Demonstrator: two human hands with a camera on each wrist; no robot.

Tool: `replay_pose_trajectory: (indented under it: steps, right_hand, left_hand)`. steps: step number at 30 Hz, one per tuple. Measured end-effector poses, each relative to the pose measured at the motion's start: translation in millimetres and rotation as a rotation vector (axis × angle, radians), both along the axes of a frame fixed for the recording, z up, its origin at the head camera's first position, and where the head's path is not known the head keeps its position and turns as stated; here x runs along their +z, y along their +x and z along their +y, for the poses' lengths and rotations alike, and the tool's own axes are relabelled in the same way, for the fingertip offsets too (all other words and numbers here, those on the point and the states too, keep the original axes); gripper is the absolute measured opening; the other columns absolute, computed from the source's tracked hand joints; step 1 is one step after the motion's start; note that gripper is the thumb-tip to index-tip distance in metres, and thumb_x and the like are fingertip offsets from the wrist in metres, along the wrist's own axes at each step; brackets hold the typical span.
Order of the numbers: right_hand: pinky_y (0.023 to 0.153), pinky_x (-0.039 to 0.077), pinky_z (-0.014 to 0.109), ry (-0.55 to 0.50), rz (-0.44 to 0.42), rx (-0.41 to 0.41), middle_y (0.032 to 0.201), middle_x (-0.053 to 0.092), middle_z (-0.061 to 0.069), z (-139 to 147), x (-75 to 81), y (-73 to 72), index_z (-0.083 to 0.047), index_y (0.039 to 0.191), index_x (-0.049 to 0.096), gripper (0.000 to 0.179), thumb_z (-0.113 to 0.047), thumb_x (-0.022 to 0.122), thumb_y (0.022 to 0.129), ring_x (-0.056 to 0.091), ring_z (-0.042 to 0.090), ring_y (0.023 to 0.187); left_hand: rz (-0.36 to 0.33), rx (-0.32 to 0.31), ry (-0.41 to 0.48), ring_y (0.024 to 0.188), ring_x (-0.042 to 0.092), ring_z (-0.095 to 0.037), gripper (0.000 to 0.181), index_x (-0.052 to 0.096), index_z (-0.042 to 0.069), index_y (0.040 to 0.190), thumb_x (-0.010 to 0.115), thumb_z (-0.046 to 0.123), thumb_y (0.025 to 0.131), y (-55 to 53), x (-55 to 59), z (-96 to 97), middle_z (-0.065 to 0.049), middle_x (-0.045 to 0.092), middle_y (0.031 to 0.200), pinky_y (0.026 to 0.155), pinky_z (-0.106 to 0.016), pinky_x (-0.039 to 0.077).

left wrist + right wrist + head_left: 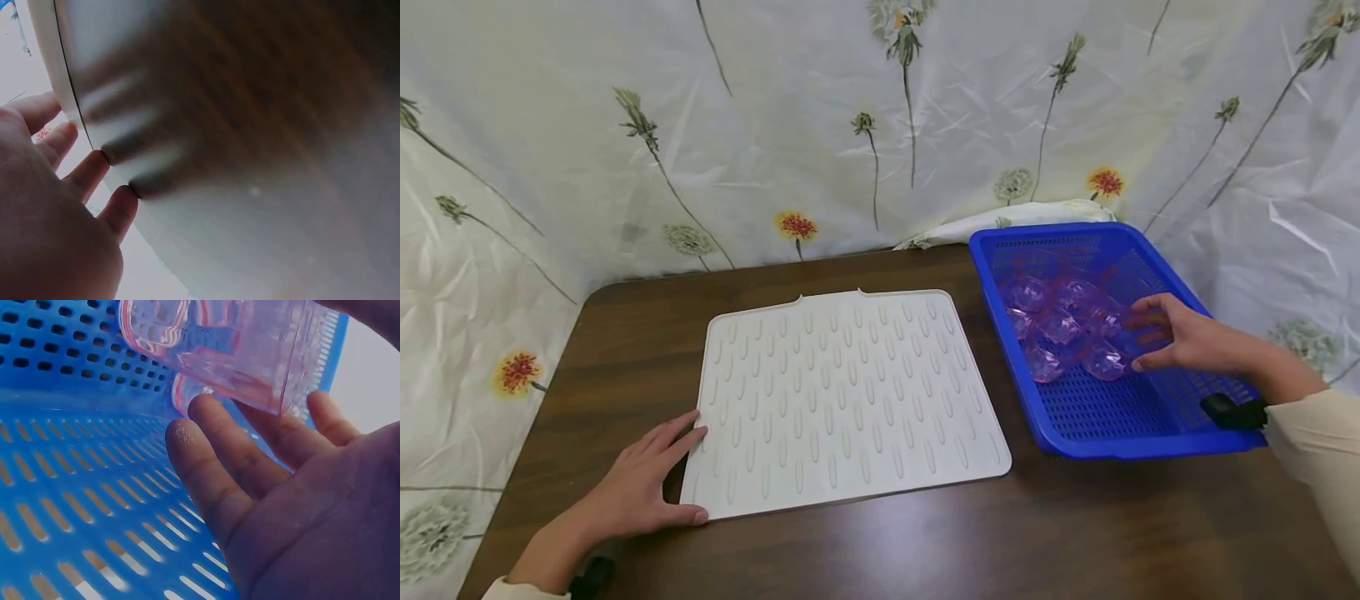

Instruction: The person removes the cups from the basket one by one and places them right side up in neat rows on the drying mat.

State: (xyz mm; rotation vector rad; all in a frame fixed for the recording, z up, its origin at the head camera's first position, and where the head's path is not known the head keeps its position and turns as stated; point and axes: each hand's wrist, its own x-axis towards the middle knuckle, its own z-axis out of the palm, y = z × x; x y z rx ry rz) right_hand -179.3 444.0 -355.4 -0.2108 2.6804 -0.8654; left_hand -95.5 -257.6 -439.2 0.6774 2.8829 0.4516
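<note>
A white mat (842, 400) with raised oval ridges lies on the brown table. My left hand (643, 479) rests at its left edge, fingers spread, the thumb by the near left corner. In the left wrist view the left fingertips (119, 215) touch the table beside the mat's edge. Several clear pink cups (1063, 325) sit grouped in a blue basket (1030, 400) on the right. Over the basket's right side, my right hand (1187, 337) reaches towards the nearest cups, fingers loosely bent. The right wrist view shows one pink cup (250, 356) close above the fingers, between them and the thumb.
The basket has perforated walls and a raised rim, and its right side runs under my right forearm. Behind the table hangs a pale curtain (820, 142) printed with flowers. Bare brown tabletop (917, 533) shows in front of the mat.
</note>
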Motion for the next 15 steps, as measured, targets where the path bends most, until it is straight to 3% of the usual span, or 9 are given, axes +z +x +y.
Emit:
replay_pose_trajectory:
  steps: [9,15]
  right_hand:
    - [0.084,0.058,0.05,-0.069,-0.08,0.052,0.144,0.036,0.04,-0.2,-2.3,1.0,0.004,0.148,0.015,0.085,-0.007,0.073,0.087,0.046,0.061,0.124]
    - [0.085,0.059,0.047,-0.154,-0.148,0.069,0.152,0.029,0.037,5.0,-8.1,-1.5,-0.003,0.154,0.01,0.087,-0.007,0.069,0.09,0.039,0.061,0.132]
  left_hand:
    - [-0.008,0.006,-0.005,0.136,0.038,-0.043,0.102,0.048,0.009,0.145,0.077,0.069,0.068,-0.5,-1.5,0.6,-0.014,0.035,0.157,0.095,-0.071,0.038]
    - [-0.003,0.009,-0.006,0.137,0.038,-0.042,0.103,0.048,0.009,0.145,0.076,0.071,0.068,-1.0,-1.8,-1.8,-0.012,0.035,0.157,0.095,-0.071,0.038]
